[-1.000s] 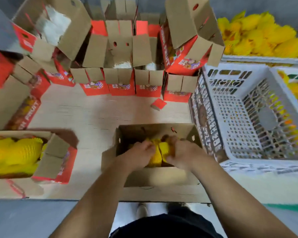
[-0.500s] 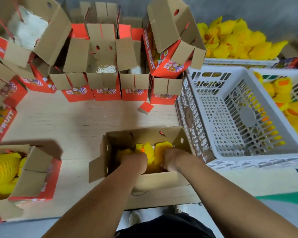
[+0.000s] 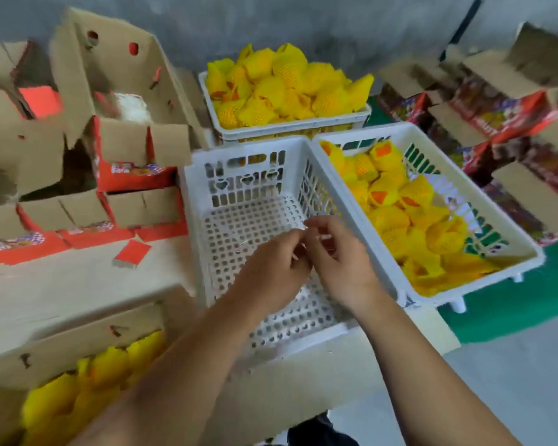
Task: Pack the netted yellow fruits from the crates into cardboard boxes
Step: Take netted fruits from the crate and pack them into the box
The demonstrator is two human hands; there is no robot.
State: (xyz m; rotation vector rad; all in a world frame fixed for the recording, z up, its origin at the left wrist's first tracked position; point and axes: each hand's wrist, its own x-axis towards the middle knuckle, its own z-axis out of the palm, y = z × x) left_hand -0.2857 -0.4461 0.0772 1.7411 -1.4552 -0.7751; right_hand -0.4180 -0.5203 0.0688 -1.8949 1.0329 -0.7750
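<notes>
Both hands met over the empty white crate point(image 3: 255, 201); left grip point(image 3: 273, 268) & right grip point(image 3: 339, 262) loosely curled, fingertips nearly touching, apparently holding nothing (blurred, can't tell for sure). Netted fruits point(image 3: 397, 201) lay in the crate just right of the right grip, more in the far crate point(image 3: 287, 82); part-filled cardboard box point(image 3: 78, 336) sat below-left of the left grip. Best next: reach right, take one fruit per grip w/o snagging the net, set snug beside those already boxed.

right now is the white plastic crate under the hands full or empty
Empty: the white perforated plastic crate shows only its bare holed floor, while the crate to its right holds netted yellow fruits.
</notes>
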